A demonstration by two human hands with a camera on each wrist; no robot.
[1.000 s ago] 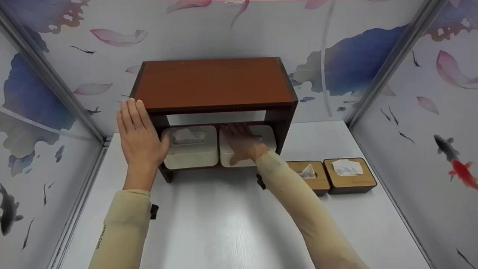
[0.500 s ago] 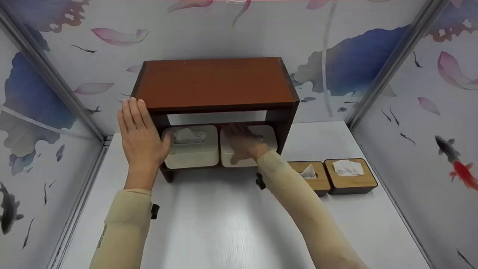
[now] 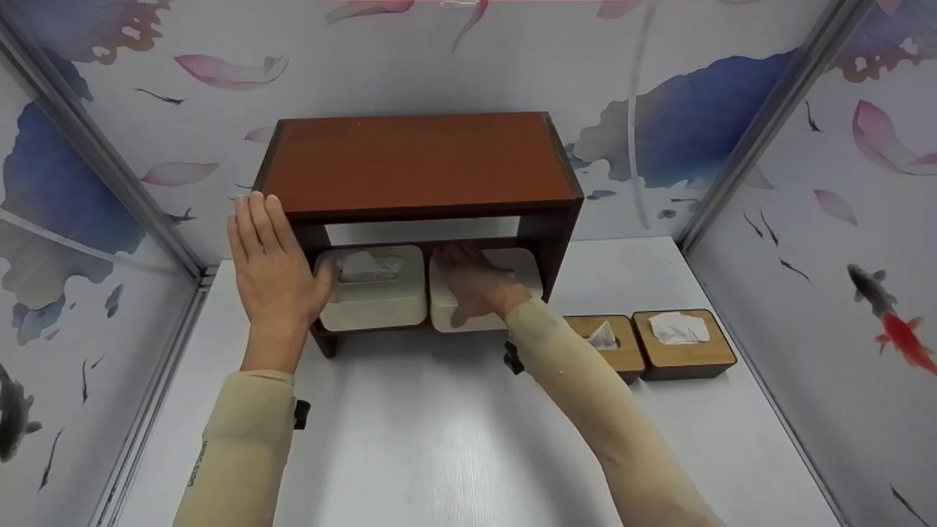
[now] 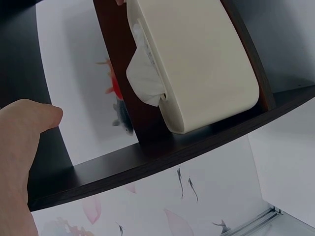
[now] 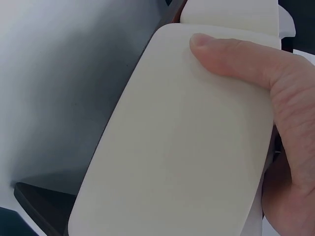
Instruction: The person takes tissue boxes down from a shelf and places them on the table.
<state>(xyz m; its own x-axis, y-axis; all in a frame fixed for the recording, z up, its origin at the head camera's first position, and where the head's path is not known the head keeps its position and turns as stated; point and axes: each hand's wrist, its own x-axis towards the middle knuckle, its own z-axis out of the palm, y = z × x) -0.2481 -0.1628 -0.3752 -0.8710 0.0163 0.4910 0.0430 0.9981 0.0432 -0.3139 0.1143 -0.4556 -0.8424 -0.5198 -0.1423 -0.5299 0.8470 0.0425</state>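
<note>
right wrist view, close up: my right hand [image 5: 293, 105] holds a smooth, round-cornered cream tissue box [image 5: 167, 142], thumb bent over its edge and laid on the broad matte front, fingers stretched across the top. the box sits in the right half of a red-brown wooden shelf [image 3: 417, 165] with dark edges, just beside a matching cream box [image 4: 211, 54] in the left half. my left hand [image 3: 274, 282] holds nothing; its straight fingers lie nearly together along the shelf's left end, thumb spread away.

seen from the head, that thumb overlaps the matching box; the left wrist view shows the two apart. it also catches a crumpled white tissue [image 4: 145, 76] poking from the slot and, through the open back, a red and grey koi print [image 4: 120, 98]. only the head view takes in a tan-topped, dark-sided box [image 3: 688, 355] and its twin [image 3: 622, 359], side by side on the white table [image 3: 417, 454].

my beige right sleeve [image 3: 585, 380] covers part of the twin. my right fingertips are dim, so i cannot tell whether they hook behind the back edge; the slot beneath is mostly hidden.
</note>
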